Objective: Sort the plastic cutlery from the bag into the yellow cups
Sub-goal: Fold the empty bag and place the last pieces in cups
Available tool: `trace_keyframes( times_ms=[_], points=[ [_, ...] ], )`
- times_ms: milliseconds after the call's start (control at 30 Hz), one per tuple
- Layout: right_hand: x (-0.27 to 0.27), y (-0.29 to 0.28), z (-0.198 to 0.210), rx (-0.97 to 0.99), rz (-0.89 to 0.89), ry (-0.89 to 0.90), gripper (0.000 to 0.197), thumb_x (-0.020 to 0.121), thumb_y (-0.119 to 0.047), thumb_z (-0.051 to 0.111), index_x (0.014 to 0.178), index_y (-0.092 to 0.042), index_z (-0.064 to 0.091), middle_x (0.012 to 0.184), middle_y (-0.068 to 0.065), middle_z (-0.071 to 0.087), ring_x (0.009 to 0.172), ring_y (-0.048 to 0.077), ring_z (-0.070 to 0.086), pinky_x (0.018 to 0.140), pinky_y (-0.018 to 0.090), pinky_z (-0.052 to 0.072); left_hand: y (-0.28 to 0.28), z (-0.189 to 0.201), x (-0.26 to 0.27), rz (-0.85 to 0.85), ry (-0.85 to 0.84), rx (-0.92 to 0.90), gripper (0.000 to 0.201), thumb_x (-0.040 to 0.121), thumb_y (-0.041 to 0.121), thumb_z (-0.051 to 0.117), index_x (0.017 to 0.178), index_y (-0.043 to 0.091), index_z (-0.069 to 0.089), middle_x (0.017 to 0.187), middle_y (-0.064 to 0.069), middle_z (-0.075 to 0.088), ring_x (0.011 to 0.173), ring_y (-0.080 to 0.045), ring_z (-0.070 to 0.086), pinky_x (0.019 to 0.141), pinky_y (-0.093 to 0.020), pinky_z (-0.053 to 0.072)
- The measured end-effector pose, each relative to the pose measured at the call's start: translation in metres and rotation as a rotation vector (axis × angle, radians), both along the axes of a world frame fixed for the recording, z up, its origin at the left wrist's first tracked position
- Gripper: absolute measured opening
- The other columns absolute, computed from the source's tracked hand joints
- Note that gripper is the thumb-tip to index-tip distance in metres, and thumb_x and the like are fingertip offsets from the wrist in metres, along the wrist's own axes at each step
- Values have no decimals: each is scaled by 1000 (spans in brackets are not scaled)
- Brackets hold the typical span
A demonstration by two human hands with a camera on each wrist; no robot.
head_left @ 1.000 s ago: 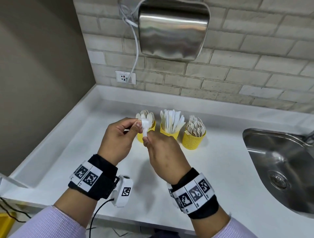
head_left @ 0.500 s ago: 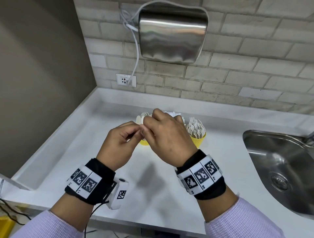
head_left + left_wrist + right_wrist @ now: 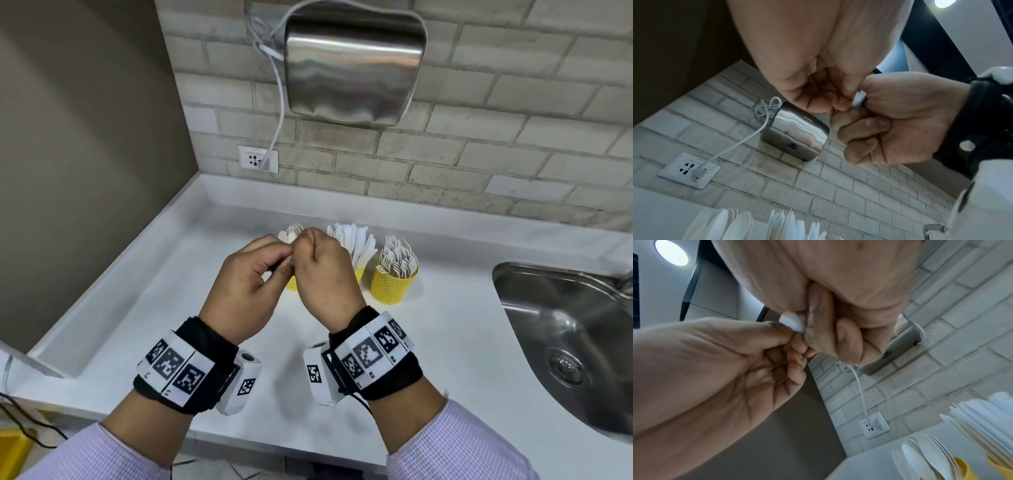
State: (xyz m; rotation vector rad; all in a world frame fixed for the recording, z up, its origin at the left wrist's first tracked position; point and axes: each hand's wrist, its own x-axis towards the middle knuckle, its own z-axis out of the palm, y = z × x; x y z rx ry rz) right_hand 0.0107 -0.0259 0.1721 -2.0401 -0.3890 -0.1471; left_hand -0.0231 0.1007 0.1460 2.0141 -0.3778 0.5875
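Note:
Both hands meet above the counter, in front of the yellow cups. My left hand [image 3: 279,265] and right hand [image 3: 306,245] both pinch a small white scrap of thin plastic [image 3: 858,98], which shows only as a wedge between the fingertips [image 3: 792,322]. It is hidden in the head view. Behind the hands stand three yellow cups: the left cup [image 3: 292,284] holds spoons [image 3: 291,232], the middle cup [image 3: 358,274] knives [image 3: 354,240], and the right mesh cup [image 3: 394,289] forks [image 3: 399,257].
A white counter [image 3: 164,294] runs into a corner at the left. At the right lies a steel sink [image 3: 565,339]. A hand dryer [image 3: 352,65] hangs on the brick wall, its cable plugged into a socket [image 3: 257,159].
The right hand rose from below the white piece to beside the left hand's fingertips. The white piece, plainly visible a second ago, is now almost swallowed by the fingers.

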Motion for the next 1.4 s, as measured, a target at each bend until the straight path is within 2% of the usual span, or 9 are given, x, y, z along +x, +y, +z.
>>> trace_keyframes(
  times_ms=[100,267,500,767,900,1100,1200,1300,1400],
  points=[
    [2,-1,2,20,-11,54,44,104,-16,38,61,-22,38,59,-4,45,61,20,44,64,35,37,1,1,-1,-37,-7,69,17,99,9,55,102,7,72,86,0,60,81,-18,58,73,-25,48],
    [-2,-7,1,37,-43,66,44,106,-15,37,62,-20,40,60,-4,47,60,16,45,62,35,33,3,8,-1,-121,29,152,15,100,5,55,101,7,70,86,2,55,78,-15,55,70,-23,45],
    [-9,-5,-7,91,-105,59,37,107,-19,37,72,-14,47,64,-1,52,64,19,50,68,43,46,6,10,0,-113,64,114,18,93,17,63,102,18,78,85,5,66,83,-19,65,78,-33,54],
    [-13,-7,-10,70,-107,3,33,106,-18,39,76,-10,51,66,0,55,63,18,50,65,40,44,3,7,-2,-100,64,18,18,88,2,74,96,15,81,82,9,72,80,-8,70,78,-13,51],
    [-15,-4,-15,98,-126,-38,37,100,-29,33,78,-7,54,71,5,61,68,23,56,64,40,46,6,7,-1,-51,108,-170,12,80,1,80,88,10,81,80,1,75,75,-15,73,74,-24,57],
    [-14,-4,-18,106,-116,-39,33,102,-25,35,76,-11,51,66,-2,53,62,12,48,61,35,38,6,16,-1,-28,138,-155,15,75,5,86,78,16,76,76,0,67,72,-21,63,70,-43,55],
    [-12,-5,-19,142,-99,-18,34,99,-27,33,77,-13,54,69,-7,57,66,10,53,64,29,43,6,16,-1,22,122,-138,23,73,13,89,80,21,68,81,-3,60,72,-21,56,66,-43,52],
    [-11,-7,-24,213,-94,18,32,102,-22,35,76,-19,54,70,-9,57,64,5,52,64,24,42,4,16,-6,33,108,-74,27,76,18,88,93,26,68,87,4,59,73,-16,56,67,-38,53],
    [-10,-12,-30,249,-109,57,34,106,-15,38,76,-19,53,66,-15,55,62,3,49,64,23,39,2,11,-13,21,127,-55,28,81,20,84,103,26,67,91,5,59,75,-18,58,69,-35,54]
  ],
)
